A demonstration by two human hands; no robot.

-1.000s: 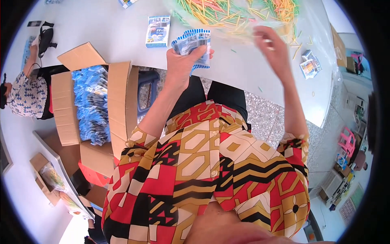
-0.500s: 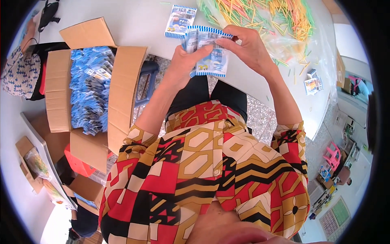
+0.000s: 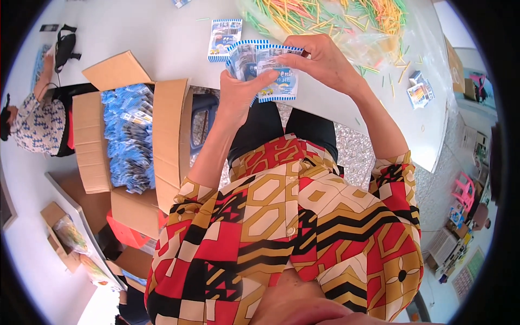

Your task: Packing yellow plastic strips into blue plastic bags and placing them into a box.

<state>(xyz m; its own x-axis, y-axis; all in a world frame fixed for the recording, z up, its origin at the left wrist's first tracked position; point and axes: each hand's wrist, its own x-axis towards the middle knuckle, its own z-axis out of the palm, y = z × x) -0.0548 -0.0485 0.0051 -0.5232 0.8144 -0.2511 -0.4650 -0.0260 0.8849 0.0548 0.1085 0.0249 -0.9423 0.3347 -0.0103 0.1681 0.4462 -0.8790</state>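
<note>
Closely gripped, a fanned handful of flat, blue-and-white plastic packets (image 3: 280, 89) with striped edges sits in the left hand (image 3: 237, 93), its thumb pressed across the front face and its other fingers wrapped behind. At the top right corner of the front packet, the right hand (image 3: 327, 62) brings thumb and forefinger together on the edge; whether anything else is between them cannot be told. The handful is held up over the near edge of the smooth, pale grey table (image 3: 162, 38). Just beyond the left hand lies a similar blue-and-white packet pile (image 3: 225, 37). Past the right hand, thin pink, yellow and green sticks (image 3: 292, 15) spread over crumpled clear plastic sheeting (image 3: 374, 47), and small printed packets (image 3: 420, 93) rest farther right. Left of the person, an open brown cardboard box (image 3: 172, 141) holds many crinkled blue packets (image 3: 128, 146), with a blue plastic stool (image 3: 200, 122) beside it.
</note>
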